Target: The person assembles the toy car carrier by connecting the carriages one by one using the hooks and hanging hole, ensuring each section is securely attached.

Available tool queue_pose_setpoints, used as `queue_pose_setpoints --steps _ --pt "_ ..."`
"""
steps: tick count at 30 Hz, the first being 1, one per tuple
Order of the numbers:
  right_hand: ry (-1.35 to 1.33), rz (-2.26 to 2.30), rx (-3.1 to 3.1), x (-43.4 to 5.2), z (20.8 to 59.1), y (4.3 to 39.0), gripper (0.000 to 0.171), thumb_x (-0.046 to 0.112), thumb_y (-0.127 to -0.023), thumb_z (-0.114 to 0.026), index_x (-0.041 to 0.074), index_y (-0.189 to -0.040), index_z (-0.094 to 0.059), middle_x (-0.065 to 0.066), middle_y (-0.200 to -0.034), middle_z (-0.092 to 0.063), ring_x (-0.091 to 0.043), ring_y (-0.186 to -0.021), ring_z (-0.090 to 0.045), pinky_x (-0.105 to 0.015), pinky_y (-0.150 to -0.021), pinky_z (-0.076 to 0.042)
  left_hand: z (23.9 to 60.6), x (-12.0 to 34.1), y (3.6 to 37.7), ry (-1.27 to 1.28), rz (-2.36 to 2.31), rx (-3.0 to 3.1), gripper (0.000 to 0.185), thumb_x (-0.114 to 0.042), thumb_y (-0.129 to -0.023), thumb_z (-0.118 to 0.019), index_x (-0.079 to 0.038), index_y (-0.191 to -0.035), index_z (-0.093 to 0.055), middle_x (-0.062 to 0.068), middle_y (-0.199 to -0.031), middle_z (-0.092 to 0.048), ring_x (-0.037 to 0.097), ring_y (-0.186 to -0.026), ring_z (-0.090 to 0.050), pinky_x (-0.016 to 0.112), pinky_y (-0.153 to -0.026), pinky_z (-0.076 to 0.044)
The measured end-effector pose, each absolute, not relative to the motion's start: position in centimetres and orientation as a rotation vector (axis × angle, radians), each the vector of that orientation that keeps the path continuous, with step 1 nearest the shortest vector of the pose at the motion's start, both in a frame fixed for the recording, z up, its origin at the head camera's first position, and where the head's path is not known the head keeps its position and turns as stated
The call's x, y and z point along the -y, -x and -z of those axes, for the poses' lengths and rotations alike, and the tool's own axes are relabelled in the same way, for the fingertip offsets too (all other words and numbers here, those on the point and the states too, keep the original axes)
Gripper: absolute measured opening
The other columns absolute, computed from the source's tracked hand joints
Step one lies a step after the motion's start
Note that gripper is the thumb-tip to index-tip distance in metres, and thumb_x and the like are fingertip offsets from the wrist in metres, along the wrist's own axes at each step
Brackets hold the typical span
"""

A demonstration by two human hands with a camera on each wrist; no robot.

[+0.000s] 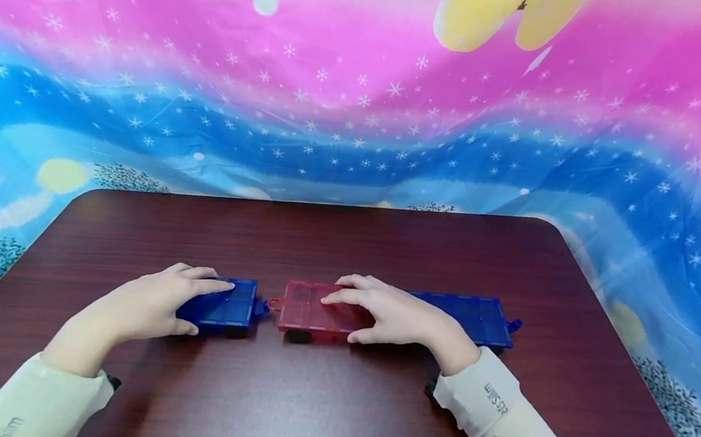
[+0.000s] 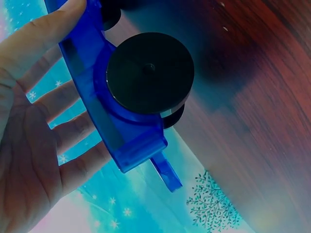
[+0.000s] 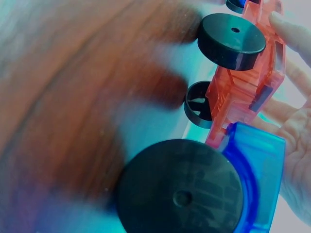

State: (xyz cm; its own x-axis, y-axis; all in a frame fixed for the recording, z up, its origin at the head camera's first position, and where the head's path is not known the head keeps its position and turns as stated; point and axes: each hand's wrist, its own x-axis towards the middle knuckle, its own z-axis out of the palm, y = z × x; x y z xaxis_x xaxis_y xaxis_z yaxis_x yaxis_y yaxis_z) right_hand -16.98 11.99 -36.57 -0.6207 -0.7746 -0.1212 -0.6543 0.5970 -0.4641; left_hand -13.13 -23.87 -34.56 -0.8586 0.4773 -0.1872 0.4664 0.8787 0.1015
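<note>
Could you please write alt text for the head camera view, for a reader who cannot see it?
Two hands rest on wheeled toy cars on a dark wooden table: the left hand on a blue car, the right hand on a red car joined to another blue one.

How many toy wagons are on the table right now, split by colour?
Blue wagons: 2, one under the left hand at, one behind the right hand at.
Red wagon: 1, under the right hand.
Total: 3 wagons on the table.
</note>
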Motion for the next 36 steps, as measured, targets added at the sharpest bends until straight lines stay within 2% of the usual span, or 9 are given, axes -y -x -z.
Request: queue_pose_setpoints --steps 36 --pt "1.183 0.475 -2.509 -11.89 36.51 17.12 0.061 0.033 -0.082 -0.070 0.036 -0.137 -0.042 -0.003 -0.148 -0.030 -0.019 -0.128 -0.035 -0.039 -0.094 -0.045 35.47 23.49 13.37 -0.760 -0.199 -2.824 0.069 -0.027 -0.074 -0.077 -0.027 -0.136 -0.046 0.011 -0.139 -0.044 0.035 -0.125 -0.041 0.051 -0.089 -0.047"
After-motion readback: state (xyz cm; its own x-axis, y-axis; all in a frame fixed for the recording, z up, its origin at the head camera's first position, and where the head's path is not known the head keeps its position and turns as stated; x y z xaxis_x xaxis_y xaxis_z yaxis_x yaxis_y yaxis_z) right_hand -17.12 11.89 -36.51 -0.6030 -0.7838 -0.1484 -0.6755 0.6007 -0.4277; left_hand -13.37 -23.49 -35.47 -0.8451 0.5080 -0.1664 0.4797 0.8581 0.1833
